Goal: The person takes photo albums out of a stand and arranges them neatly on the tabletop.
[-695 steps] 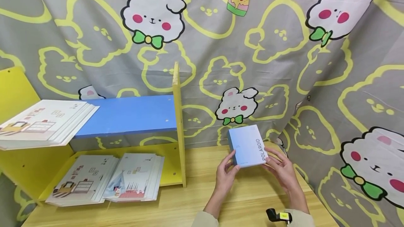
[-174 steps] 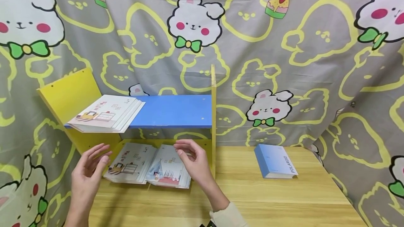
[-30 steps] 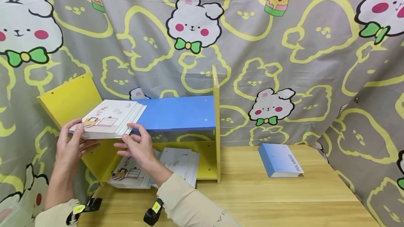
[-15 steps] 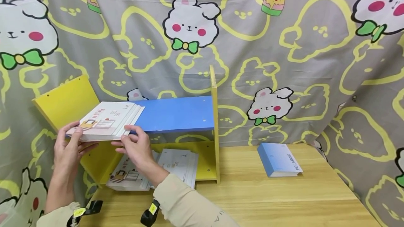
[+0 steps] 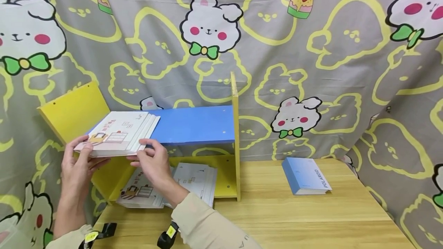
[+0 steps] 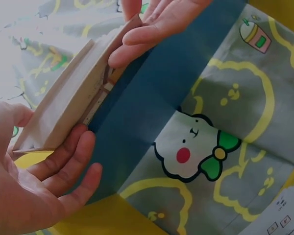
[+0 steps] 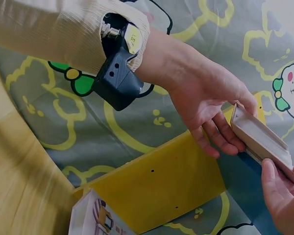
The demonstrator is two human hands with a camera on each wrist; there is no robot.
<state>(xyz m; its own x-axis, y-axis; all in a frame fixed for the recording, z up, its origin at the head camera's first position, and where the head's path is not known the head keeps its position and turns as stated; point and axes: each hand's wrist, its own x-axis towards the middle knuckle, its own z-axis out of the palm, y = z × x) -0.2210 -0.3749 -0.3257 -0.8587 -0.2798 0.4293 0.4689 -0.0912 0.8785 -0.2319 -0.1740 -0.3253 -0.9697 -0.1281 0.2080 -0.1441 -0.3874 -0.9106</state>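
A thick white album (image 5: 117,130) with a room drawn on its cover lies at the left end of the blue shelf board (image 5: 194,124), its front part jutting past the edge. My left hand (image 5: 74,164) grips its left front corner, thumb on top and fingers beneath. At the right front corner my right hand (image 5: 154,162) pinches it between thumb and fingers. The left wrist view shows the album (image 6: 73,93) edge-on between both hands, its underside against the blue board. In the right wrist view the right hand's (image 7: 201,98) lower fingers hang beneath the album.
Below the board, two white albums lie side by side in the yellow compartment, the left one (image 5: 140,193) partly behind my right hand, the right one (image 5: 200,181) partly behind my forearm. A blue album marked POLAROID (image 5: 306,176) rests on the wooden table (image 5: 294,218). A patterned curtain hangs behind.
Earlier both hands held the blue album, which now lies on the table; later they hovered before the shelf. Over the last second they keep hold of the white album, which has barely shifted.
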